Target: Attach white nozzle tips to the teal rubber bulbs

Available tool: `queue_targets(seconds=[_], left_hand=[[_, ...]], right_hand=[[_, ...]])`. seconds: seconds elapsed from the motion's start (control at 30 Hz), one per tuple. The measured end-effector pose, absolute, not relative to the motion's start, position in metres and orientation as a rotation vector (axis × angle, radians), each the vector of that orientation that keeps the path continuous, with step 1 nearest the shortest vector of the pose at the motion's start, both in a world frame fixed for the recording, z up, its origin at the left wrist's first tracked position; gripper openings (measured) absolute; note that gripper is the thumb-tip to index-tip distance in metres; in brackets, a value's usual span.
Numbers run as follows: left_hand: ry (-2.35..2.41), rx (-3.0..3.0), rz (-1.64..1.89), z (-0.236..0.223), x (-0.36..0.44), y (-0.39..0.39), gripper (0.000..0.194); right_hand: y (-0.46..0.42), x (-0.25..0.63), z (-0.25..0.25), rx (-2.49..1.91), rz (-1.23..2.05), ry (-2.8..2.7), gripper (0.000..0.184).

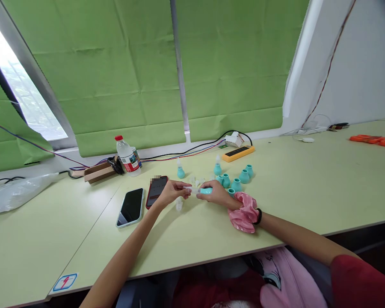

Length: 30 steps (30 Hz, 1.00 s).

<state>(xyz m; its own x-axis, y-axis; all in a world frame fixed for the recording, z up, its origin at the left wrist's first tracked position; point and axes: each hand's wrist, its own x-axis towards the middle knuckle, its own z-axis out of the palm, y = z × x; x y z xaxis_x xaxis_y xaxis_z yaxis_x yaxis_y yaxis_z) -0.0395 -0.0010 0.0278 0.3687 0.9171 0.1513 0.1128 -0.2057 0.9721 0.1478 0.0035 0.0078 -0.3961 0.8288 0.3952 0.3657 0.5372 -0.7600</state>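
Observation:
My right hand (pixel 215 195) grips a small teal rubber bulb (pixel 206 191) above the pale green table (pixel 276 205). My left hand (pixel 172 191) pinches a clear plastic tip (pixel 188 188) right at the bulb's end. A pink scrunchie (pixel 244 211) and a black band sit on my right wrist. Several more teal bulbs (pixel 240 179) stand just beyond my right hand, and one assembled bulb with a clear tip (pixel 180 170) stands behind my left hand. A clear plastic piece (pixel 179 204) lies under my hands.
Two phones (pixel 130 207) (pixel 156 191) lie left of my hands. A water bottle (pixel 127 156), a cardboard box (pixel 98 173), a yellow power strip (pixel 238 152) and cables line the back. A plastic bag (pixel 16 191) lies far left; orange items (pixel 374 140) far right.

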Motion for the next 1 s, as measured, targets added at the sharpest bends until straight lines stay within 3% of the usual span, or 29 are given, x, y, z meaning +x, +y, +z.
queue_targets(seconds=[0.23,0.43,1.0], left_hand=[[0.914,1.489,0.961,0.023,-0.042,0.002,0.033],[0.879,1.395,0.824,0.024,-0.046,0.004,0.032],[0.916,1.448,0.733,0.031,-0.048,-0.001,0.035]], right_hand=[[-0.007,0.144,0.005,-0.988,0.392,-2.021,0.016],[-0.01,0.143,0.006,-0.935,0.36,-2.05,0.016],[-0.002,0.142,0.005,-0.917,1.404,-1.765,0.028]])
